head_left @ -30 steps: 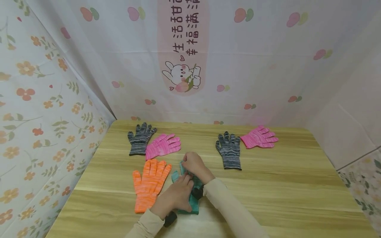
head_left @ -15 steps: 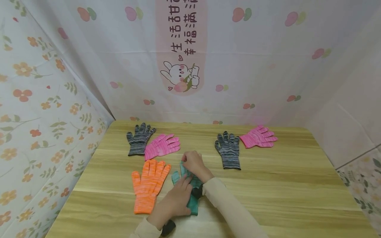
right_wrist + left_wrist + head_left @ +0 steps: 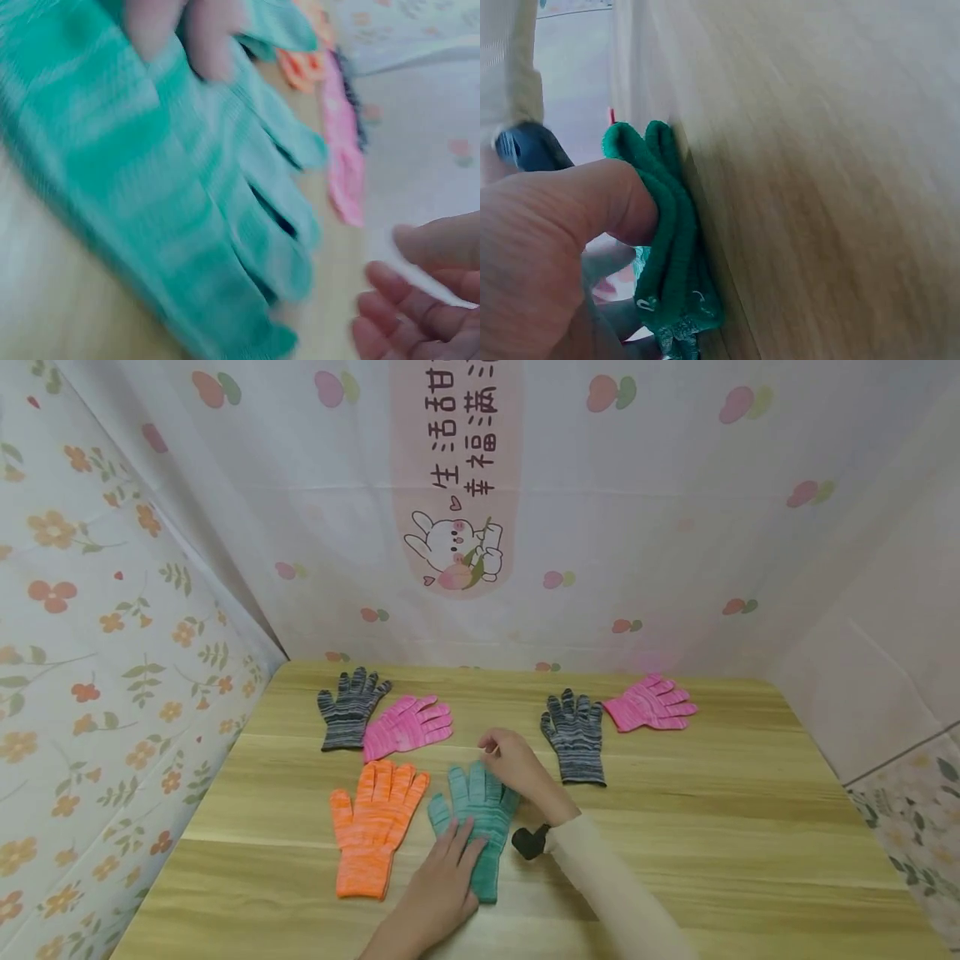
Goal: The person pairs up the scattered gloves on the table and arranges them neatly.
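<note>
A green striped knit glove [image 3: 487, 814] lies flat on the wooden table with its fingers spread toward the back. My left hand [image 3: 446, 875] rests on its palm and cuff, fingers extended over the knit. In the left wrist view, the left thumb [image 3: 622, 202] touches the doubled edge of the green cuff [image 3: 671, 247]. Just above the glove's fingertips hovers my right hand [image 3: 517, 767], overlapping them in the head view. The right wrist view has the right hand's fingers [image 3: 409, 300] loosely bent, apart from the glove and holding nothing.
An orange glove [image 3: 375, 831] lies left of the green one. Behind it are a dark grey striped glove [image 3: 348, 710] and a pink glove [image 3: 408, 728]. Another grey glove [image 3: 576, 739] and pink glove [image 3: 651, 703] lie at back right. Patterned curtains [image 3: 337, 510] border the table.
My right hand has come off the green glove's fingers, moving up and right. The glove's fingers now lie spread out. My left hand has stayed on the glove, sliding slightly toward the cuff.
</note>
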The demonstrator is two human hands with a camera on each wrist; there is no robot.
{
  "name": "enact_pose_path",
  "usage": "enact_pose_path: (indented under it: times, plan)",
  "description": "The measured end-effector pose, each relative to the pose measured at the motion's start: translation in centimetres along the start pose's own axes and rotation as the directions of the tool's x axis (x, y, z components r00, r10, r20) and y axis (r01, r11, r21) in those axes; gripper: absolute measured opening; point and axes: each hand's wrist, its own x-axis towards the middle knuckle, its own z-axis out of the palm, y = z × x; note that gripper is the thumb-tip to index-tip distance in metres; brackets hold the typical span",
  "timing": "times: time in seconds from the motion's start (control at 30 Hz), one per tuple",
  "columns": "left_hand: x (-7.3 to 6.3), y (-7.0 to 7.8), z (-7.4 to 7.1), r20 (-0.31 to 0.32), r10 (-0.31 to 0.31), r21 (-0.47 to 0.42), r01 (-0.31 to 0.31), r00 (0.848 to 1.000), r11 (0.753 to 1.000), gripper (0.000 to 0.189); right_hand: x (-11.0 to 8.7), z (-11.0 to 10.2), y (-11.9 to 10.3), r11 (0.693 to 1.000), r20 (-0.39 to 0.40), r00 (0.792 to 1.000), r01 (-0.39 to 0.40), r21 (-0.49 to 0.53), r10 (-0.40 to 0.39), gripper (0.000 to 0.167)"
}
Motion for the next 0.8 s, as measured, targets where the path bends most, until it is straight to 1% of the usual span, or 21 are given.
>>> enact_pose_path:
  times: [0.07,0.13,0.2,0.27,0.33,0.47,0.53,0.63,0.67,0.73,0.8]
  plan:
    - [-0.1,-0.1,0.0,-0.003,0.001,-0.002,-0.001,1.0,1.0,0.06,-0.9,-0.8,0.3,0.999,0.007,1.0,-0.026,-0.047,0.027,0.01]
    - [-0.2,-0.1,0.0,0.008,0.0,-0.004,0.0,1.0,1.0,0.061,-1.8,-1.3,0.6,0.994,0.037,0.998,-0.044,-0.104,0.048,0.006]
    - [-0.2,-0.2,-0.1,0.019,-0.004,-0.01,0.004,1.0,1.0,0.06,-2.7,-1.5,1.0,0.987,0.077,0.995,-0.056,-0.148,0.068,0.006]
    - [-0.2,-0.2,-0.2,0.025,-0.003,-0.011,0.004,1.0,1.0,0.059,-3.4,-1.5,1.4,0.984,0.102,0.991,-0.064,-0.168,0.082,0.008]
    - [-0.2,-0.2,-0.3,0.029,-0.002,-0.013,0.002,1.0,1.0,0.059,-3.8,-1.1,2.0,0.98,0.09,0.993,-0.058,-0.189,0.076,0.01]
    - [-0.1,-0.2,-0.3,0.026,0.005,-0.032,-0.004,1.0,0.999,0.058,-4.1,-0.6,3.2,0.973,0.014,0.997,-0.066,-0.223,0.071,0.008]
    - [0.0,-0.3,-0.3,0.021,0.008,-0.071,-0.007,1.0,0.997,0.058,-4.2,-0.5,3.5,0.969,-0.008,0.998,-0.066,-0.237,0.066,0.008]
    - [0.0,-0.6,-0.3,0.018,0.001,-0.172,0.002,1.0,0.985,0.057,-4.5,-0.6,3.3,0.969,-0.023,0.998,-0.055,-0.242,0.051,0.01]
    - [-0.1,-0.8,-0.4,0.014,-0.006,-0.209,0.008,1.0,0.978,0.056,-4.7,-0.6,3.0,0.97,-0.029,0.999,-0.045,-0.241,0.04,0.012]
    - [-0.2,-1.0,-0.6,-0.022,-0.025,-0.266,0.018,0.999,0.964,0.051,-5.4,-0.8,2.0,0.971,-0.041,0.999,-0.016,-0.24,0.007,0.015]
    - [-0.5,-1.2,-1.0,-0.095,-0.061,-0.28,0.032,0.994,0.96,0.046,-6.2,-0.8,0.8,0.968,-0.028,0.999,0.036,-0.247,-0.044,0.017]
